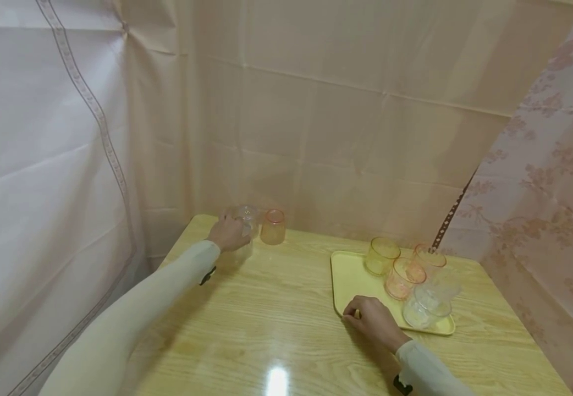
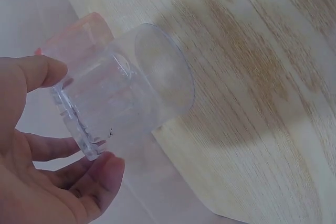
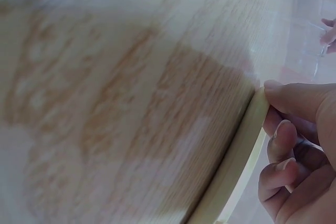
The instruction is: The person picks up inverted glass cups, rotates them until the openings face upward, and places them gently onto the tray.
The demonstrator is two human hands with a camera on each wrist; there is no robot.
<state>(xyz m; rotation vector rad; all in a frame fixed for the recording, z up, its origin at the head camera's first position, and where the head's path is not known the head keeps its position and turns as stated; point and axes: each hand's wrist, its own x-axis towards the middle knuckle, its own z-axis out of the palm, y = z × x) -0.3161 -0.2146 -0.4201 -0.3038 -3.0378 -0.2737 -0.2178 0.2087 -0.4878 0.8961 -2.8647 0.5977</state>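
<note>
My left hand (image 1: 229, 234) holds a clear plastic cup (image 2: 131, 87) by its base, thumb on one side and fingers on the other. The cup's open rim faces down toward the wooden table, and its lower part shows below the hand in the head view. Just behind stand another clear cup (image 1: 249, 213) and a pink cup (image 1: 273, 228), both upside down. At the near left corner of a yellow tray (image 1: 348, 275), my right hand (image 1: 373, 319) pinches the rim between thumb and forefinger, the other fingers curled.
On the tray sit a yellow cup (image 1: 382, 257), two orange-pink cups (image 1: 402, 279) and clear cupware (image 1: 427, 308) at the right. Hanging cloth (image 1: 346, 137) closes off the back and both sides of the wooden table (image 1: 247, 330).
</note>
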